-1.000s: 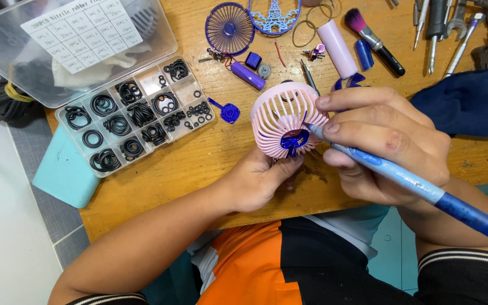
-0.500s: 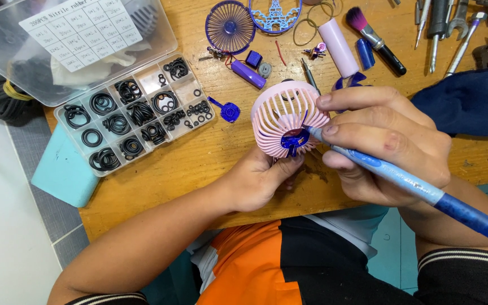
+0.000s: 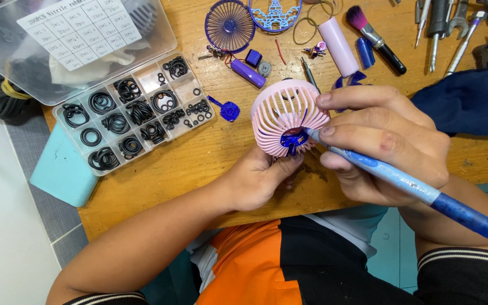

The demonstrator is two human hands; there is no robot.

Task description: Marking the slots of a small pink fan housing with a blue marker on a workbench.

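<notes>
My left hand [image 3: 258, 181] grips a pink slatted fan housing [image 3: 283, 116] from below, over the front edge of the wooden table [image 3: 199, 164]. A small blue hub piece [image 3: 292, 137] sits at the housing's centre. My right hand [image 3: 385, 141] holds a blue pen-shaped tool [image 3: 408, 183], its tip touching the hub, while its index finger rests on the housing's rim.
An open plastic organiser [image 3: 134, 110] of black rubber rings lies at the left, its lid [image 3: 74, 39] raised. A purple fan grille [image 3: 230, 24], a pink cylinder [image 3: 337, 39], a brush [image 3: 377, 36], small parts and metal tools lie at the back. A dark blue cloth [image 3: 470, 99] lies at the right.
</notes>
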